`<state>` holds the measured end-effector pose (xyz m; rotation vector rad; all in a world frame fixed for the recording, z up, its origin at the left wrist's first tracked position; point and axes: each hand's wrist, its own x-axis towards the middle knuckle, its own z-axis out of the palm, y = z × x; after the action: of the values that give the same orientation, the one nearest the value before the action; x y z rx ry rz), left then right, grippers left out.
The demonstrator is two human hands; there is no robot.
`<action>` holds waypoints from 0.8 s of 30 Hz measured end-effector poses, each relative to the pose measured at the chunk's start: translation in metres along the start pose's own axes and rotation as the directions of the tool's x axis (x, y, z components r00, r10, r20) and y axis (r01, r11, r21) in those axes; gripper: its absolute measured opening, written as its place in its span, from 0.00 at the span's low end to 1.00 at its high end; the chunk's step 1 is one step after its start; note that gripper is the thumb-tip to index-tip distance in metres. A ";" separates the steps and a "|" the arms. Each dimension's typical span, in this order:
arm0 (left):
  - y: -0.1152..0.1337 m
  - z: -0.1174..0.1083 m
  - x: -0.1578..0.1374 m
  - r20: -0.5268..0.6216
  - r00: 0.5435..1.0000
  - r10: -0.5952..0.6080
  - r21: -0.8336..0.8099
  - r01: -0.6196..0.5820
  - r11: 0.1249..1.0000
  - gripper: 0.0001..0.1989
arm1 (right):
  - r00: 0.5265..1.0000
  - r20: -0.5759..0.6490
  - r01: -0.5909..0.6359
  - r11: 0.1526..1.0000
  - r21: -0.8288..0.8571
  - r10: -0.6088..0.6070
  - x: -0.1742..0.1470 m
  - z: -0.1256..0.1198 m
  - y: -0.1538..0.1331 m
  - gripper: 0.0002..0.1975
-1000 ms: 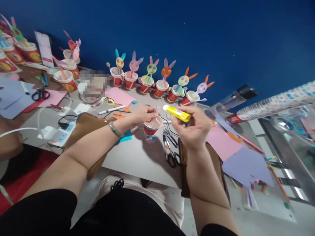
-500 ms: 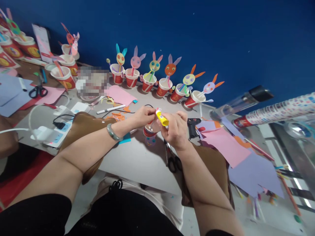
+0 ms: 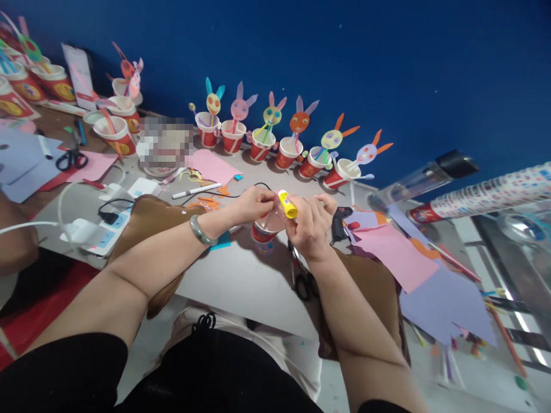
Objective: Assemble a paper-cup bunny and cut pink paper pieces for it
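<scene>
My right hand (image 3: 310, 225) is closed around a small yellow glue stick (image 3: 287, 206), one end of it pointing at my left fingertips. The fingers of my left hand (image 3: 255, 205) are pinched together, with a trace of pink at their tips; what they hold is too small to name. Just below both hands stands a red and white paper cup (image 3: 262, 230), its upper part partly hidden by the hands. Black-handled scissors (image 3: 305, 284) lie by my right wrist, and a black glue gun (image 3: 341, 223) rests beyond my right hand.
Along the blue wall stands a row of paper cups with paper rabbits (image 3: 289, 152). Pink paper (image 3: 394, 252) and lilac sheets lie right, near stacked cups (image 3: 491, 189). A power strip (image 3: 107, 232), white marker (image 3: 196, 190) and orange scraps (image 3: 206, 203) are left. Another person's arm (image 3: 17, 244) shows far left.
The glue stick has turned and shifted slightly to the right with my right hand, so its yellow side shows more. My left hand stays pinched, almost in place. The view has shifted slightly.
</scene>
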<state>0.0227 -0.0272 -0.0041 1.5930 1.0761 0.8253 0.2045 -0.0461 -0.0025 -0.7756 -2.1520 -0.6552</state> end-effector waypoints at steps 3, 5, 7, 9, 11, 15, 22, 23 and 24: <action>0.002 0.000 -0.002 0.013 0.999 -0.032 -0.007 0.032 0.999 0.10 | 0.998 -0.021 -0.059 0.998 -0.005 0.059 -0.002 0.001 0.005 0.09; 0.002 0.000 -0.001 0.016 0.999 -0.036 -0.033 0.037 0.999 0.14 | 0.992 -0.073 -0.100 0.995 0.018 0.101 -0.003 0.001 0.008 0.10; 0.002 0.000 0.001 -0.002 0.999 -0.037 -0.030 0.037 0.999 0.16 | 0.983 -0.137 -0.115 0.992 0.055 0.121 -0.002 -0.002 0.008 0.10; 0.000 0.000 0.002 -0.030 0.999 -0.044 -0.007 0.044 0.999 0.17 | 0.981 -0.165 -0.090 0.992 0.089 0.104 0.000 -0.004 0.007 0.11; -0.001 -0.001 0.003 -0.035 0.998 -0.052 -0.003 0.051 0.999 0.15 | 0.990 -0.127 -0.051 0.993 0.103 0.064 0.001 -0.006 0.003 0.10; -0.001 -0.001 0.003 0.004 1.000 -0.012 -0.021 0.012 1.000 0.07 | 0.999 0.032 -0.003 0.998 0.067 0.001 0.000 -0.004 -0.001 0.09; 0.001 -0.001 0.001 0.011 0.999 0.049 0.044 -0.050 0.998 0.07 | 1.000 0.013 -0.015 1.000 0.024 0.015 0.000 -0.003 0.000 0.09; 0.001 -0.001 0.000 0.020 0.999 0.047 0.050 -0.048 0.998 0.07 | 1.000 0.007 -0.023 1.000 0.011 0.023 0.000 -0.003 0.001 0.09; 0.001 -0.001 0.000 0.030 0.999 0.043 0.050 -0.044 0.998 0.07 | 1.000 0.003 -0.030 1.000 0.002 0.030 0.000 -0.003 0.002 0.09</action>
<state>0.0219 -0.0273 -0.0030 1.6716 1.0523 0.8068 0.2073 -0.0469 -0.0006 -0.8072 -2.1386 -0.6370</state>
